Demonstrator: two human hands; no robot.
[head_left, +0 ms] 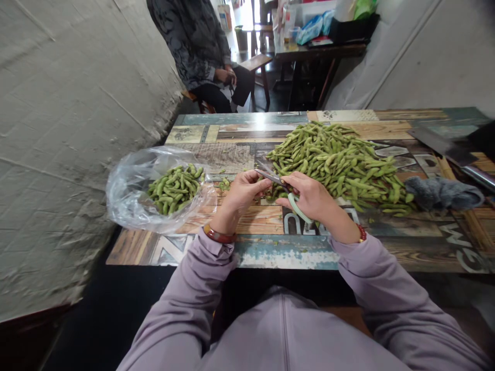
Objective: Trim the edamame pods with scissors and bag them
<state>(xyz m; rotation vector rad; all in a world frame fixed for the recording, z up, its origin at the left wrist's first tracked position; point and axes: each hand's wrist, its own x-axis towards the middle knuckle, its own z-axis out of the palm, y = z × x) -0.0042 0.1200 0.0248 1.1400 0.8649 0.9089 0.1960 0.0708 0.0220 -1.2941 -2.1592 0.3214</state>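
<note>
My right hand (309,196) grips a pair of scissors (294,203) with pale green handles, its blades parted and pointing left. Close to the blades, my left hand (247,191) has its fingers pinched together; what they hold is hidden behind them. Beyond and to the right of my hands lies a big heap of green soybean pods (332,159). On the left, a clear plastic bag (126,190) lies with its mouth spread, and a smaller pile of pods (176,188) rests in it. Small green scraps (224,183) are scattered near my left hand.
A cleaver (444,144) and a grey cloth (444,194) lie at the right of the wood-patterned table (266,252). A rough wall (77,103) borders the left side. Across the table a person (197,51) sits on a stool, near another table (317,50) with goods.
</note>
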